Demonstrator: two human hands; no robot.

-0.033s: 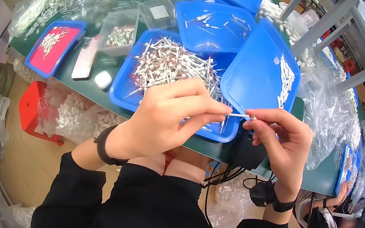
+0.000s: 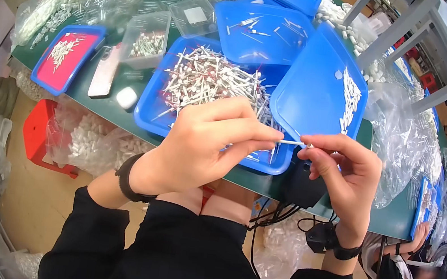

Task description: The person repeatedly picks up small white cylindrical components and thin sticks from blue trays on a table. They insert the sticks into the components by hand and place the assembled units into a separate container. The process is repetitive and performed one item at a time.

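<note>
A thin white stick (image 2: 291,142) with a small white piece at its right end spans the gap between my two hands. My left hand (image 2: 218,136) pinches its left end between thumb and fingertips. At the other end, the thumb and index finger of my right hand (image 2: 345,168) close around the small white piece; their grip partly hides it. Both hands are raised over the front edge of a blue tray (image 2: 145,108). That tray holds a heap of similar white sticks (image 2: 209,77), some with reddish parts. My left hand covers part of the heap.
A tilted blue tray (image 2: 303,102) holds a row of white pieces. Another blue tray (image 2: 259,44) lies behind. Left are a clear box (image 2: 127,49), a phone (image 2: 104,71), a white case (image 2: 126,97) and a red-bottomed tray (image 2: 50,72). Cables (image 2: 272,218) hang near my right wrist.
</note>
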